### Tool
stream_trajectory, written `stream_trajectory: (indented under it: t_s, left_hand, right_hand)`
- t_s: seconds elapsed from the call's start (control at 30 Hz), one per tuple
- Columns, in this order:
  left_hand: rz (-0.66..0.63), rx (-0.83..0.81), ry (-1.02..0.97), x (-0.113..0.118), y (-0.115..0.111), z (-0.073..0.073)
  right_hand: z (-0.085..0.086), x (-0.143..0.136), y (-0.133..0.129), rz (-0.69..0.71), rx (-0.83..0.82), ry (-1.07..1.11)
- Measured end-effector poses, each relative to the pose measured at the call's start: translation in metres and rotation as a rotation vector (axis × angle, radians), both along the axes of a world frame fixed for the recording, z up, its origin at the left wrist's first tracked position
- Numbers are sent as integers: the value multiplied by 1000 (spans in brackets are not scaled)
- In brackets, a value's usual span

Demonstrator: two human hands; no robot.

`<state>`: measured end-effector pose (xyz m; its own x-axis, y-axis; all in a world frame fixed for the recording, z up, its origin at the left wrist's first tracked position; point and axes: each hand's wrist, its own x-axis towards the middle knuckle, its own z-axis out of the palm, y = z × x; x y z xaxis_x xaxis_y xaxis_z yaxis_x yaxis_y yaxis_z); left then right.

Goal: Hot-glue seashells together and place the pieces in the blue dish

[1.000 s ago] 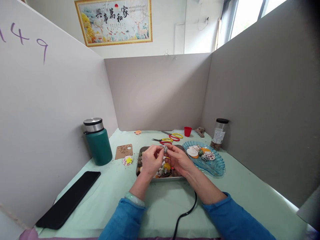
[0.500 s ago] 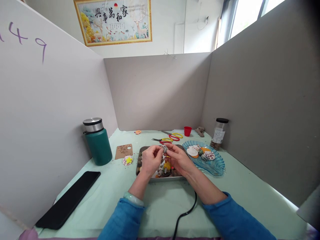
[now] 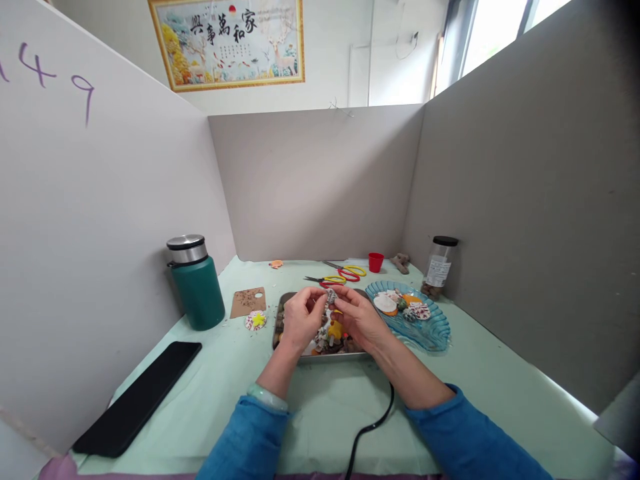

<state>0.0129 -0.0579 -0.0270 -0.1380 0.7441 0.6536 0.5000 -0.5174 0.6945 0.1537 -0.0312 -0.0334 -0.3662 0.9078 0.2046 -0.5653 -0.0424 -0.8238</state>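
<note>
My left hand (image 3: 301, 319) and my right hand (image 3: 358, 317) meet above a metal tray (image 3: 280, 308) and pinch a small grey speckled shell (image 3: 331, 295) between their fingertips. The tray holds several small shells and pebbles, among them a yellow piece (image 3: 334, 330). Both sleeves are blue, and a pale green bangle (image 3: 269, 396) sits on my left wrist. A black cable (image 3: 373, 423) runs from under my right forearm toward me.
A blue glass dish (image 3: 430, 330) with shells lies right of the tray. Behind are two scissors (image 3: 340, 275), a red cup (image 3: 375, 261) and a clear jar (image 3: 438, 267). Left stand a green flask (image 3: 196, 283), a brown card (image 3: 248, 302), a painted shell (image 3: 256, 321) and a black phone (image 3: 137, 397).
The fingers of both hands have shifted slightly around the small shell, which stays over the tray. Nothing else has moved.
</note>
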Motion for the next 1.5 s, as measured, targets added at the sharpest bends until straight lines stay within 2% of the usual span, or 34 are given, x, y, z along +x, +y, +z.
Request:
stream_trajectory:
  t_s: [0.27, 0.47, 0.73, 0.9, 1.1, 1.27, 1.5]
  left_hand:
    - [50, 53, 83, -1, 0, 2]
    - [59, 57, 38, -2, 1, 1]
    - [15, -34, -102, -1, 1, 3]
    - [-74, -96, -294, -2, 6, 1]
    - [-183, -196, -484, -2, 6, 5]
    - [-284, -241, -559, -2, 3, 8]
    - [-335, -256, -546, -2, 1, 9]
  right_hand:
    - [-4, -2, 1, -146, 166, -153]
    - [-2, -2, -1, -285, 284, -323]
    - [-6, -2, 2, -357, 365, -358]
    - [-9, -1, 5, -383, 399, -374]
    - [-7, -1, 1, -438, 424, -423]
    - [-3, -3, -3, -439, 433, -385]
    - [3, -1, -10, -402, 401, -361]
